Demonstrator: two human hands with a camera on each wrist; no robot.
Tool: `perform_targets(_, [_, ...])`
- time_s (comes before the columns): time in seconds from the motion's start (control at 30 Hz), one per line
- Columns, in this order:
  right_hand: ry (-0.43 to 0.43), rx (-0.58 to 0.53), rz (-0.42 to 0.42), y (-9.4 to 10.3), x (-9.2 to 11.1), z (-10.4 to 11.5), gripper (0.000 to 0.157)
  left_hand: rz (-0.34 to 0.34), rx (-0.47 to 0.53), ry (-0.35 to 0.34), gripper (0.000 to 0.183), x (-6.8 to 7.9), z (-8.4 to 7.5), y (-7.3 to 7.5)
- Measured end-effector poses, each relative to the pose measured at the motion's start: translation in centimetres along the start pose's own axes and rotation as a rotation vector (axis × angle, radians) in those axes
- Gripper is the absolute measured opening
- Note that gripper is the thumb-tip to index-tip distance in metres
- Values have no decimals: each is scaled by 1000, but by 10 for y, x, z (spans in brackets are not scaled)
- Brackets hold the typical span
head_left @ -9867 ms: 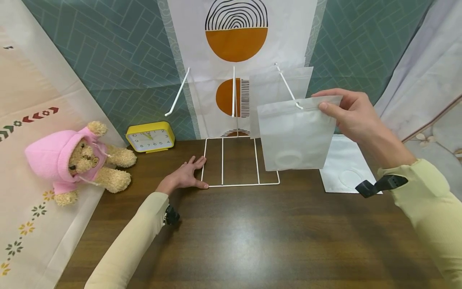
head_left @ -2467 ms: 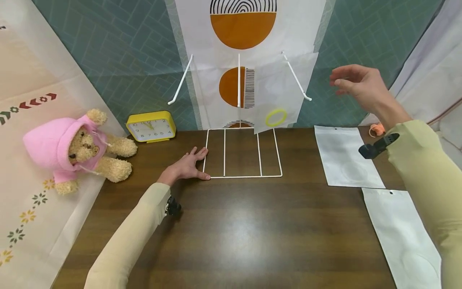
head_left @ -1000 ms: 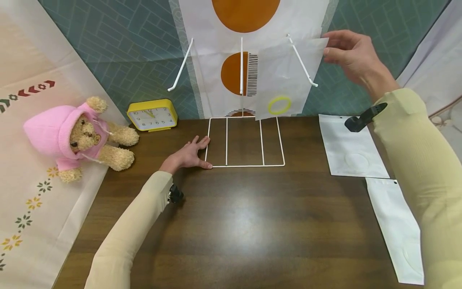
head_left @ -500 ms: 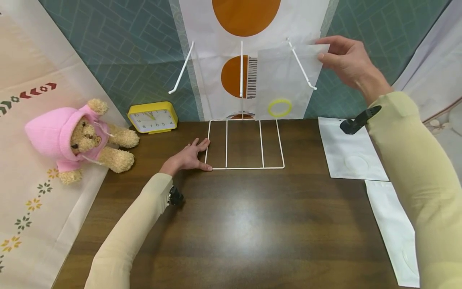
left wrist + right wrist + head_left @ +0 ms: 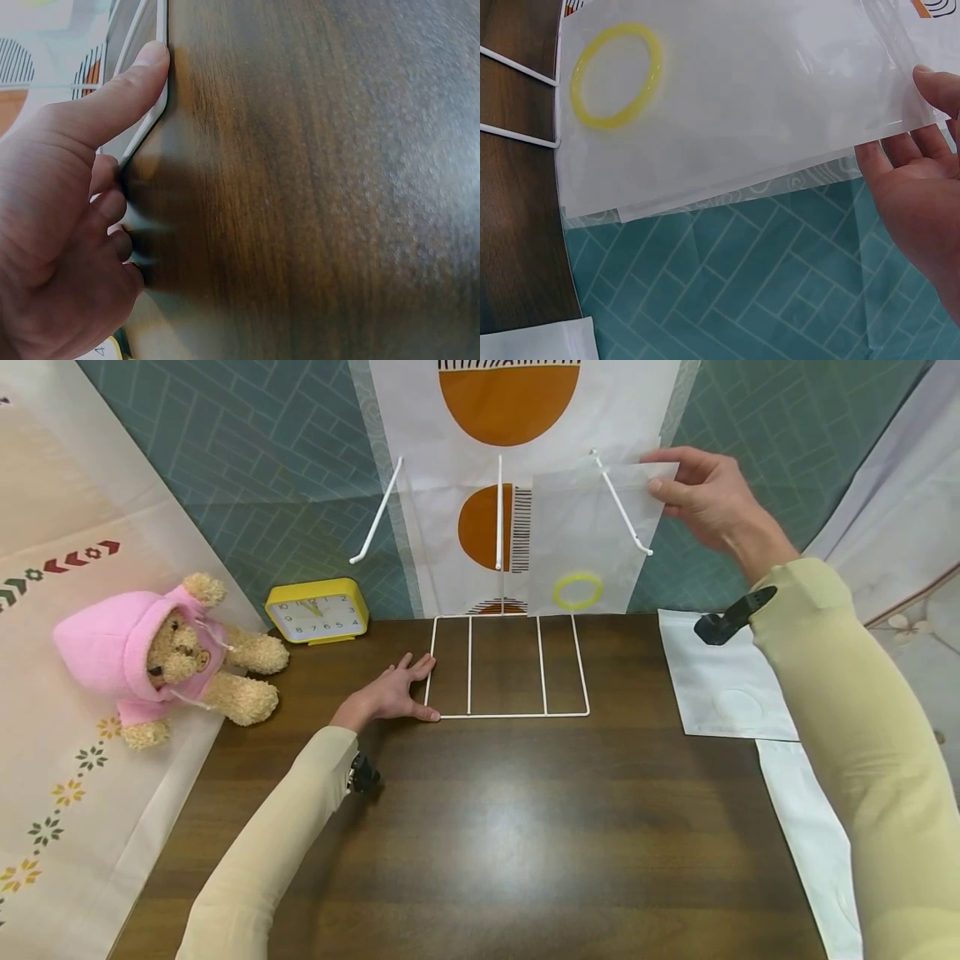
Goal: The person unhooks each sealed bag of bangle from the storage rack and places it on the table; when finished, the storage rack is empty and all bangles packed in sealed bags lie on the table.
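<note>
A clear plastic zip bag (image 5: pixel 573 522) with a yellow ring (image 5: pixel 577 607) at its bottom hangs at the right hook (image 5: pixel 621 510) of a white wire rack (image 5: pixel 510 716). My right hand (image 5: pixel 708 497) pinches its upper right corner, thumb in front and fingers behind, as the right wrist view also shows. A second plastic edge shows behind this bag there. Whether the hook passes through its hole cannot be made out. My left hand (image 5: pixel 390 693) rests at the rack base's left front corner, fingers spread and thumb (image 5: pixel 142 71) pressed on the wire.
Two white pouches lie at the right: one (image 5: pixel 697 693) farther back, the other (image 5: pixel 810 843) partly hidden by my right sleeve. A yellow clock (image 5: pixel 318 610) and a plush bear in a pink hoodie (image 5: pixel 108 639) stand left. Two more hooks (image 5: pixel 378 510) stick out.
Earlier my right hand held a white pouch at the hook's tip; that pouch now lies right. The hand then came back without it and took the bag's corner. My left hand has stayed put.
</note>
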State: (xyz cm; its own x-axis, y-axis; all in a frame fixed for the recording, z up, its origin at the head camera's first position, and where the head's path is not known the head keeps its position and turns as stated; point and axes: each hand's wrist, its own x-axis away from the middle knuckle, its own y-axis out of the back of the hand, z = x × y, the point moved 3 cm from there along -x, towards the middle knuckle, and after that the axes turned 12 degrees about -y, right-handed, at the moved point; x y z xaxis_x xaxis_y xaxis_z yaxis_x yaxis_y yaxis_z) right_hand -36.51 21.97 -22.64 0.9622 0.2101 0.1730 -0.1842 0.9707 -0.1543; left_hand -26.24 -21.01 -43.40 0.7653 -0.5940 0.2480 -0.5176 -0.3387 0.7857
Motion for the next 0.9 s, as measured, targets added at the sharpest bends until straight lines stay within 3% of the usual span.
perform_targets(0.33, [-18,-25,-7,-5,-4,0,45,0,11,13,108,-1,1,1])
perform_targets(0.9, [-4,-131,31,-7,-4,0,34,1,14,20,109,-3,2,3])
